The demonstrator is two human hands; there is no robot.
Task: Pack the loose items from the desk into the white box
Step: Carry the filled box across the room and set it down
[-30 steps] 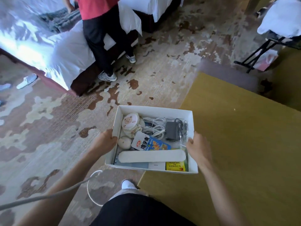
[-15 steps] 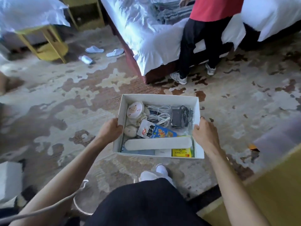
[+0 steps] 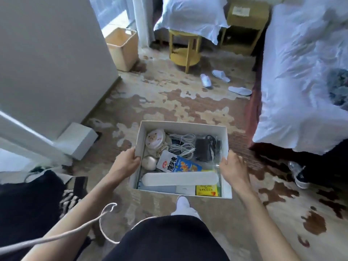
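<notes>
I carry the open white box point(image 3: 180, 124) in front of me above the carpet. My left hand point(image 3: 126, 161) grips its left wall and my right hand point(image 3: 232, 166) grips its right wall. Inside lie a round pink-faced gadget point(image 3: 155, 138), coiled white cables point(image 3: 183, 146), a black charger point(image 3: 203, 149), a blue snack packet point(image 3: 178, 163), a beige egg-shaped item point(image 3: 149, 162), a long white case point(image 3: 178, 178) and a yellow tea box point(image 3: 206, 190).
A white wall panel point(image 3: 47, 59) and a small white box point(image 3: 77, 140) are on the left. A bed point(image 3: 301, 72) runs along the right, with someone's shoe point(image 3: 299, 176) beside it. Slippers point(image 3: 216, 80), a yellow stool point(image 3: 184, 51) and a wooden bin point(image 3: 122, 48) lie ahead.
My view has swung left, away from the yellow desk and the person at the bed, toward the wall and stool. The box stays held in both hands.
</notes>
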